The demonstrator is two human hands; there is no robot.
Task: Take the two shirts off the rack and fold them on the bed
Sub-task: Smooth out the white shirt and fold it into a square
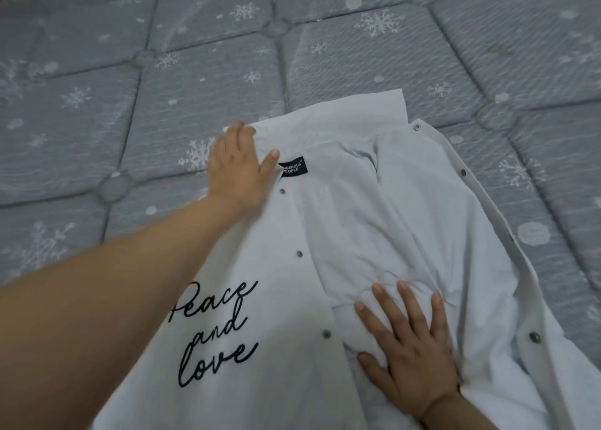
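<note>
shirt (374, 234): 1 | snap buttons (299, 253) on it: 7 visible | neck label (293, 166): 1 | bed (195, 55): 1 | hands: 2, left hand (235, 166), right hand (409, 342)

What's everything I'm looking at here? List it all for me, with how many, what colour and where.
White snap-front shirt: one, white with black script lettering, spread open on the bed, centre and lower right.
Black neck label: one, black with white lettering, inside the collar.
Metal snap buttons: several visible, dark grey, along both front edges of the shirt.
Grey quilted bed cover: one, grey with white snowflakes and dots, filling the view under the shirt.
Left hand: one, fingers straight, resting on the shirt's collar area.
Right hand: one, fingers spread, pressing flat on the shirt's wrinkled inside fabric.
</note>
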